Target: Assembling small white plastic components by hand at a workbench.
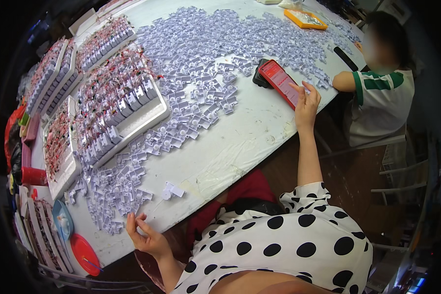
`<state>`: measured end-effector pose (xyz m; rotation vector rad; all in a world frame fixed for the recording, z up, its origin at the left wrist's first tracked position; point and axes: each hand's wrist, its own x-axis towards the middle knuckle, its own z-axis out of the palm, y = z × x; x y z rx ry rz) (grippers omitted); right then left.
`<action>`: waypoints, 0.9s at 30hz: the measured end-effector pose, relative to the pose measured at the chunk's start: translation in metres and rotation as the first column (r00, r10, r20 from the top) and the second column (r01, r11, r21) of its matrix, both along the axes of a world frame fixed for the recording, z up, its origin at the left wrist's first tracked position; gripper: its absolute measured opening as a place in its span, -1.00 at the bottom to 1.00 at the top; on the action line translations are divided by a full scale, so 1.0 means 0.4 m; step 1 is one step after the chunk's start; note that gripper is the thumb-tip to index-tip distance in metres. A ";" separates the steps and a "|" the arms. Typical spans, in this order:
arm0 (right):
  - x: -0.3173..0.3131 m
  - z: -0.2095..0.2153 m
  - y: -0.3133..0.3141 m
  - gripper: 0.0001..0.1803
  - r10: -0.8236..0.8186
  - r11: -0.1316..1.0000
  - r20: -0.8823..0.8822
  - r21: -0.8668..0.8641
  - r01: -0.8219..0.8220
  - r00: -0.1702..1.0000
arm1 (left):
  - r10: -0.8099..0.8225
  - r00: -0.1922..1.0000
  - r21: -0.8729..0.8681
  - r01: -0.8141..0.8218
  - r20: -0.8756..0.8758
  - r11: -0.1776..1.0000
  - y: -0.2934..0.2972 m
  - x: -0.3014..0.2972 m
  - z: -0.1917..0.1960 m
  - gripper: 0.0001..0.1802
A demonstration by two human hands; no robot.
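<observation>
My right hand [306,109] is over the lower end of a smartphone [278,81] with a red rim and a lit reddish screen. Its fingers are apart and hold nothing; whether a fingertip touches the screen I cannot tell. A black stand [262,78] props the phone up on the table. At the near table edge is my left hand [151,241], fingers loosely bent and apart, with nothing visible in them. Just beyond its fingertips lie small pale-lilac plastic housings [116,193]. One such housing [172,190] sits by itself to the right of that pile.
White foam trays [154,115] packed with housings and red wires stand at the left. Nearer are a red lid-like plate [85,255] and a blue dish [62,219]. An orange tray [305,19] stands at the far right, near another seated person [382,93]. Loose housings cover the table's far half.
</observation>
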<state>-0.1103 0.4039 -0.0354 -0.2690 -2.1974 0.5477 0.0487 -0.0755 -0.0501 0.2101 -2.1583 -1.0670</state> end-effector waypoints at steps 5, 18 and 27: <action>0.000 0.001 0.002 -0.55 0.015 1.000 0.012 0.012 -0.015 1.000 | 0.004 1.000 -0.019 -0.004 -0.002 1.000 -0.005 -0.003 -0.005 -0.69; -0.008 0.002 -0.003 -0.51 0.063 0.984 0.178 0.156 -0.092 0.982 | -0.005 1.000 -0.022 0.005 -0.010 1.000 -0.007 0.000 -0.007 -0.70; -0.012 -0.006 0.002 -0.42 0.025 0.992 0.110 0.121 -0.038 0.994 | 0.004 1.000 -0.043 -0.004 -0.002 0.999 -0.010 0.000 -0.008 -0.71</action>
